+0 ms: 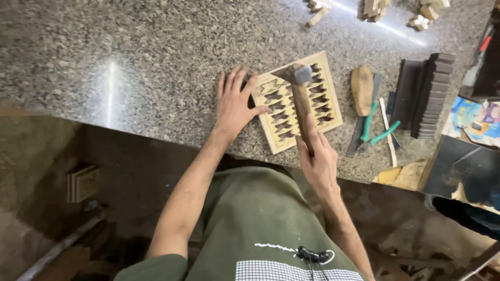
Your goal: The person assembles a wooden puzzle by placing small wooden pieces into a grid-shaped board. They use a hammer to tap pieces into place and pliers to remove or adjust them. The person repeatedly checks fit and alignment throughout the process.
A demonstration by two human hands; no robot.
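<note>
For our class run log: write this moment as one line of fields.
left hand: flat on lattice panel edge | right hand: grips hammer over panel | surface: granite counter | nearby: green-handled pliers

Person in olive-green clothing, seen from above

An olive-green short-sleeved shirt (250,213) covers the torso — both forearms are bare. Near the shirt's lower hem sits a white grid-patterned panel (281,270); just above it runs a thin white squiggle line, ending at a black cord loop (314,255) with two strings hanging down.
</note>
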